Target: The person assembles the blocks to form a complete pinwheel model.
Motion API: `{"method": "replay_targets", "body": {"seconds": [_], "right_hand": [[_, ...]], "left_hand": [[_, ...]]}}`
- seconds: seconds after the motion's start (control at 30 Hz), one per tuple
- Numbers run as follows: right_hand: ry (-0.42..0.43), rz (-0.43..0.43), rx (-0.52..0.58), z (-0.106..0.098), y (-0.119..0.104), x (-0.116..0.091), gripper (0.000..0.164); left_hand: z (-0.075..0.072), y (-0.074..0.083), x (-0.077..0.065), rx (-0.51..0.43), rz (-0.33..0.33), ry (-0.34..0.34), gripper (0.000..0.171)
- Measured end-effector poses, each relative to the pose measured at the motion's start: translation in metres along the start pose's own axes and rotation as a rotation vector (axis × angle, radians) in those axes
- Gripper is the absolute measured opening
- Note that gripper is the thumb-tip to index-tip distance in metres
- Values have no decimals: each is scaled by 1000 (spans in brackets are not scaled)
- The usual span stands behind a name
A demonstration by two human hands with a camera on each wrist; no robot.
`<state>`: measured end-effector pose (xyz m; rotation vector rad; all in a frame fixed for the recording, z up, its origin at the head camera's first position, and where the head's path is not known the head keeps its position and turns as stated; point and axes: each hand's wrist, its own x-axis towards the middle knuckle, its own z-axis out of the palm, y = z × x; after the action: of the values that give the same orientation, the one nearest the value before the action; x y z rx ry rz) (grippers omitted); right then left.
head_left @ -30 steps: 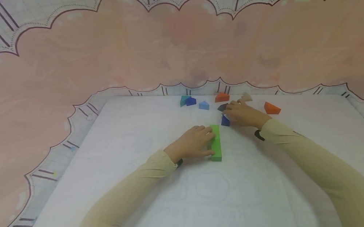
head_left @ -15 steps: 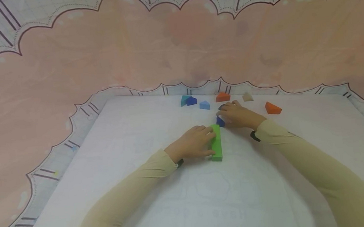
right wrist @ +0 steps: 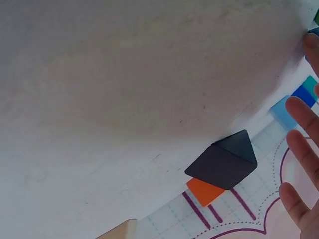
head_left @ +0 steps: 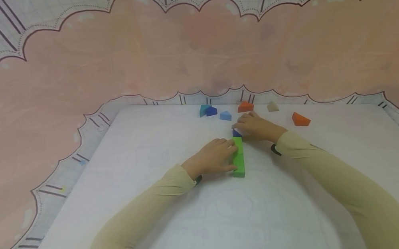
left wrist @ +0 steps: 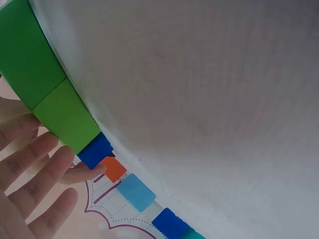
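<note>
- Pinching the dark blue block [head_left: 236, 133] at the centre of the head view, the right hand [head_left: 259, 127] sits just above the top end of a green bar [head_left: 239, 158].
- Same view, left of centre: the left hand [head_left: 211, 156] rests its thumb and fingers, set apart, against the bar's left side, on a white surface [head_left: 194, 225].
- Same view, upper middle: a teal block [head_left: 203, 110], a second blue block [head_left: 212, 111], a light blue block [head_left: 225, 116], an orange block [head_left: 246, 106] and a beige block [head_left: 272, 106]; a second orange block [head_left: 301, 119] lies right of them.
- Left wrist view, upper left: the bar shows as a darker green block [left wrist: 30, 55] and a lighter green block [left wrist: 67, 117], the dark blue block appearing to touch the latter's lower end; left-hand fingers spread beside them.
- Right wrist view: a fingertip meets the dark blue block at the upper right edge, other fingers apart; a dark grey block [right wrist: 222, 162] lies lower right of centre, a wooden piece [right wrist: 119, 230] at the bottom.
</note>
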<state>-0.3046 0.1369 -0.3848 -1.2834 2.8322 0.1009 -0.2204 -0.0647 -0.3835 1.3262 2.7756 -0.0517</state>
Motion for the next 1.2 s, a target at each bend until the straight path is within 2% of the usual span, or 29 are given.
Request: {"method": "replay_targets", "body": {"seconds": [0.73, 1.2], "right_hand": [[1, -23, -34, -5, -7, -2, 42], [10, -27, -38, -1, -7, -4, 41]], "left_hand": [[1, 0, 0, -12, -16, -27, 62], [0, 1, 0, -23, -18, -42, 65]]}}
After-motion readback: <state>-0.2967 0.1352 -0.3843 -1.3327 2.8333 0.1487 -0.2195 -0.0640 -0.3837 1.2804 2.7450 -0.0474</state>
